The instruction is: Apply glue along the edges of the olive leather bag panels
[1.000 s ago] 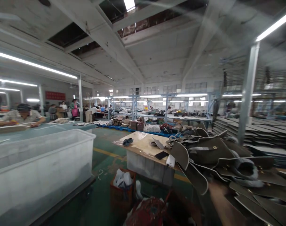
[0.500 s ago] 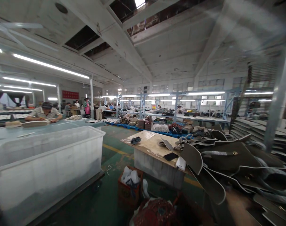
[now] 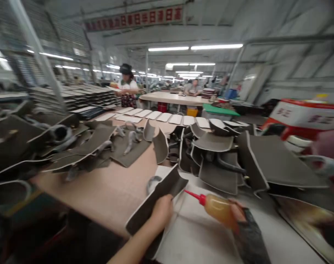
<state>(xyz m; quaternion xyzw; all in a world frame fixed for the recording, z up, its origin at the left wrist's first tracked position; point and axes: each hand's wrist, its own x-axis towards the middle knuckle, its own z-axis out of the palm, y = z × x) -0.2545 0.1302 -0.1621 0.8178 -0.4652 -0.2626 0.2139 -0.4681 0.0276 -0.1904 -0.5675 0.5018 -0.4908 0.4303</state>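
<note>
your left hand [image 3: 162, 212] grips a grey leather piece [image 3: 156, 200] by its lower edge, holding it tilted over the white sheet [image 3: 194, 234] on the worktop [image 3: 106, 190]. your right hand [image 3: 238, 220], in a dark glove, is closed around a glue bottle [image 3: 218, 208], its red nozzle pointing left toward the piece. heaps of grey pieces [image 3: 216, 157] lie behind.

The view swings from the far hall down to the worktable [image 3: 106, 190]. Both hands now appear above it: the left hand [image 3: 161, 211] grips a grey piece [image 3: 156, 200], the right hand [image 3: 240, 220] a glue bottle [image 3: 215, 207].
</note>
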